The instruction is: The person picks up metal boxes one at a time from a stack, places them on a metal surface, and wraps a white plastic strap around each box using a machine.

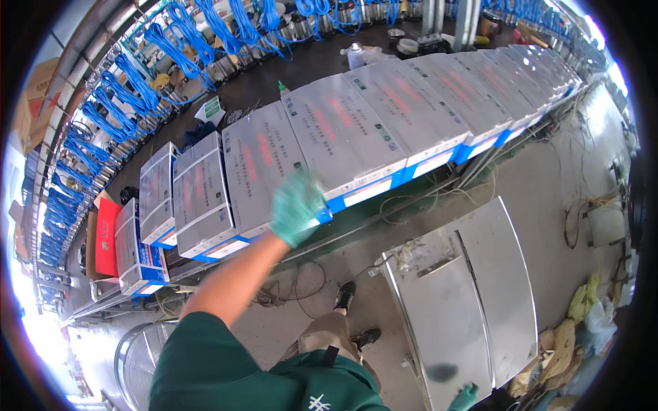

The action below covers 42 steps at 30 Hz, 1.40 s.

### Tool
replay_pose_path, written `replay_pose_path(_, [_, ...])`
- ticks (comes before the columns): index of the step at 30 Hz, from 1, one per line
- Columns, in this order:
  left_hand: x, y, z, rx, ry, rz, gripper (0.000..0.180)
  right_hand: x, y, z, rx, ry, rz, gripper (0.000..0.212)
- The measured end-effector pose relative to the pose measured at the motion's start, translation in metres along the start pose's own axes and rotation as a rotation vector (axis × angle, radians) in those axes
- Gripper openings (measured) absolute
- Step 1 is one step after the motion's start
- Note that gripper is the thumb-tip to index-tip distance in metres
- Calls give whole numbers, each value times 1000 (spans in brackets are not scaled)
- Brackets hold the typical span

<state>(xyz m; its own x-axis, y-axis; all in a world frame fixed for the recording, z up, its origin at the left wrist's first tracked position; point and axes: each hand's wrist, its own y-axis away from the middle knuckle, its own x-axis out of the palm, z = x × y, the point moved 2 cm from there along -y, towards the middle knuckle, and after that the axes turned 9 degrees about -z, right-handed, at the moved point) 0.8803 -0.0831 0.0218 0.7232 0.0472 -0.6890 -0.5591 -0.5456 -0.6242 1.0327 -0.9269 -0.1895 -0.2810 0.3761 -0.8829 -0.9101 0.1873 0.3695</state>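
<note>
A row of flat grey-white cartons with blue lower sides lies along the workbench. My left hand, in a green glove, reaches across to the near corner of one carton, beside its larger neighbour. Motion smears its fingers, so I cannot tell whether they grip the carton. My right hand, gloved in green too, shows at the lower edge over the metal-topped table. Its visible fingers look stretched out, with nothing seen in them; the rest is cut off.
White straps bind the cartons at the left end, such as the strapped carton. A red box flap stands beyond them. Blue cable coils line the back. Loose cables lie on the floor; bags are piled at right.
</note>
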Motion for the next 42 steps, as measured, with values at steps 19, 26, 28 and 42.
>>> replay_pose_path(19, [-43,-93,270,-406,-457,283,71,276,230,641,557,-1195,1476,57])
replay_pose_path(26, [-69,-23,157,-458,-364,512,80,226,232,505,790,-1204,1225,47])
replay_pose_path(28, [-75,2,124,-453,-333,488,80,200,229,466,815,-1252,1161,50])
replay_pose_path(42, [-33,208,-126,-1134,315,637,74,-13,35,315,140,-1153,542,88])
